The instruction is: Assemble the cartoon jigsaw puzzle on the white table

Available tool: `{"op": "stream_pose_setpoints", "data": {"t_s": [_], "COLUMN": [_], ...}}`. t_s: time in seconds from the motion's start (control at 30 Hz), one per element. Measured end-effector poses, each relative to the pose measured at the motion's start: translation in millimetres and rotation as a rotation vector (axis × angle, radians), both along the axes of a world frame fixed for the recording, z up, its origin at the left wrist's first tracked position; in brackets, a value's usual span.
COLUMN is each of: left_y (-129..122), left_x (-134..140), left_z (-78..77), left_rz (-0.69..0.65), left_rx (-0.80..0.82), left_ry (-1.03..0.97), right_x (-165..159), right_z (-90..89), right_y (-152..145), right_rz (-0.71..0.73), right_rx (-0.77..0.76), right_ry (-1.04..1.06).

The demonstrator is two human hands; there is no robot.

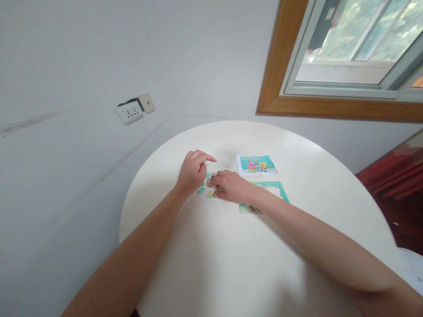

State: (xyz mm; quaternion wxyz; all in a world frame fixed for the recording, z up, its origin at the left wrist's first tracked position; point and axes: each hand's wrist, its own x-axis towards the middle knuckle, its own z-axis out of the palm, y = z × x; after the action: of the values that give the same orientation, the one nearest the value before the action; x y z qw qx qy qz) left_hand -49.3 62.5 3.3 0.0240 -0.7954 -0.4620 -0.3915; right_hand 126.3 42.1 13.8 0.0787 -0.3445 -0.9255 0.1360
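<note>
Loose jigsaw puzzle pieces, teal ones and a yellow-green one, lie in a small cluster on the white round table. Over them is my right hand, palm down, its bent fingers among the pieces and its thumb apart, close to the yellow-green one. Whatever lies beneath its palm is hidden. My left hand rests at the left of the cluster, index finger stretched out, with nothing seen in it. Partly under my right forearm is a puzzle frame with a green border and a pale, unfilled middle.
Behind the puzzle frame lies a printed cartoon picture on white paper. The table's far edge comes close to the wall, which carries a power socket. A wood-framed window is at the upper right, and red fabric hangs below it.
</note>
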Motion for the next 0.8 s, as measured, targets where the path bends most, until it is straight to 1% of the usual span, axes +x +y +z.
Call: {"op": "stream_pose_setpoints", "data": {"t_s": [0.13, 0.33, 0.4, 0.57, 0.7, 0.8], "left_y": [1.3, 0.6, 0.2, -1.5, -5.7, -8.6], "left_x": [-1.0, -1.5, -3.9, -18.1, -24.4, -22.4], "left_z": [-1.5, 1.2, 3.2, 10.8, 16.8, 16.2], "left_rz": [0.009, 0.011, -0.039, -0.281, -0.376, -0.42], "left_rx": [0.0, -0.004, -0.068, -0.346, -0.495, -0.553], "left_ry": [-0.002, 0.016, 0.07, 0.273, 0.336, 0.368], "right_x": [-1.3, -3.5, -2.8, 1.1, 4.3, 5.6], "right_z": [-1.5, 3.8, 3.9, 1.5, -0.4, -2.7], "right_y": [2.1, 1.0, -0.1, -5.1, -10.8, -13.9], "right_rz": [0.022, 0.006, -0.012, -0.043, -0.076, -0.111], "right_rx": [-0.009, -0.046, -0.064, -0.084, -0.042, -0.025], "right_ry": [-0.004, -0.027, -0.009, 0.039, 0.057, 0.08]}}
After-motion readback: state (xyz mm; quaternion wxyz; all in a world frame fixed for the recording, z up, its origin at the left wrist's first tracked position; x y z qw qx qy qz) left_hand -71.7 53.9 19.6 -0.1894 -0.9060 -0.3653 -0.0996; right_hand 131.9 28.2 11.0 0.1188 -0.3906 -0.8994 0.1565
